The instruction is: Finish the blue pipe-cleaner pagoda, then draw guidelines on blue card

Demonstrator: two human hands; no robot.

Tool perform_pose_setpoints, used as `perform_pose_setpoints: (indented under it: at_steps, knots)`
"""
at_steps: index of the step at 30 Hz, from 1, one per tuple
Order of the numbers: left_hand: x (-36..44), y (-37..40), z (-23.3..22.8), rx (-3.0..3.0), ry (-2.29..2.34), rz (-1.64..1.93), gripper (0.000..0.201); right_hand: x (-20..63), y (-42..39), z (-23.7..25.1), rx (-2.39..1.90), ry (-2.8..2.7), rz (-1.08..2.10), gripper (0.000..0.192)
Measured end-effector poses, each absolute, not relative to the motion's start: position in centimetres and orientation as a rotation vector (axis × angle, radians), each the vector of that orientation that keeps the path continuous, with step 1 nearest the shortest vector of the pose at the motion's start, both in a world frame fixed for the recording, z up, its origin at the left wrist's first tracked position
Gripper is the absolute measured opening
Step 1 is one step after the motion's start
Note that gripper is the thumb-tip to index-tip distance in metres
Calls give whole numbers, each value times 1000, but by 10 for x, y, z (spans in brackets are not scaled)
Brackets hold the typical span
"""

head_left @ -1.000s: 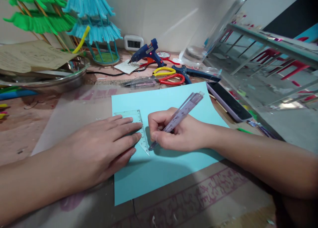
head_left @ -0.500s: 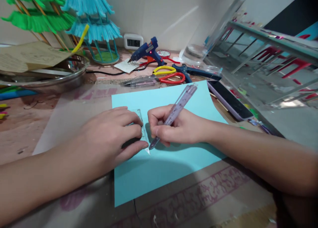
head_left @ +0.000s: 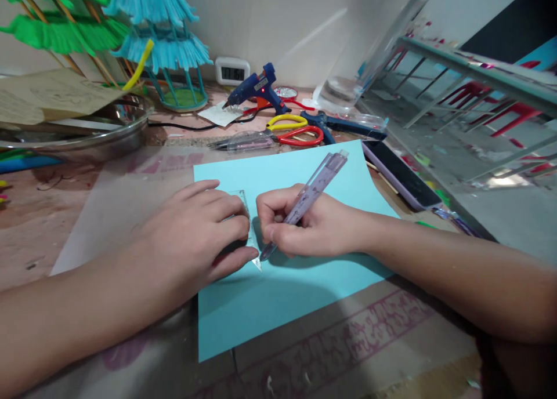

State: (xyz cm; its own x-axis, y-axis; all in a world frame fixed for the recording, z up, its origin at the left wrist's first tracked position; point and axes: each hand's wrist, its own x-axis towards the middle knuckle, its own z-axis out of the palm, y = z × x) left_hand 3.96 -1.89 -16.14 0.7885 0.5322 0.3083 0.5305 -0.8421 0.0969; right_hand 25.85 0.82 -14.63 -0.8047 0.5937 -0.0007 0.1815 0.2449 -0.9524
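Note:
A light blue sheet of paper (head_left: 296,277) lies on the table in front of me. On its left part rests a clear triangular ruler (head_left: 251,236), mostly hidden under my left hand (head_left: 195,236), whose arched fingertips press it down. My right hand (head_left: 304,225) grips a translucent purple pen (head_left: 304,199), its tip touching the paper right at the ruler's slanted edge near the lower corner.
Behind the paper lie red and yellow scissors (head_left: 296,133), a blue glue gun (head_left: 256,89) with a black cord, and blue pliers (head_left: 343,125). A phone (head_left: 400,176) lies at the right by a glass structure (head_left: 461,115). A metal bowl (head_left: 87,135) and paper trees (head_left: 161,28) stand left.
My left hand's fingers have gone from flat to arched on the ruler. The pen tip stays at the ruler's lower edge, and the pen now stands a little steeper.

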Motion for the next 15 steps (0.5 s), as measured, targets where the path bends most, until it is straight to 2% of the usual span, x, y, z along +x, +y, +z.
perform_pose_setpoints:
  at_steps: [15]
  knots:
    - [39,-21,-160,2949,907,489,24,259,7,-147,-718,-2165,1609,12]
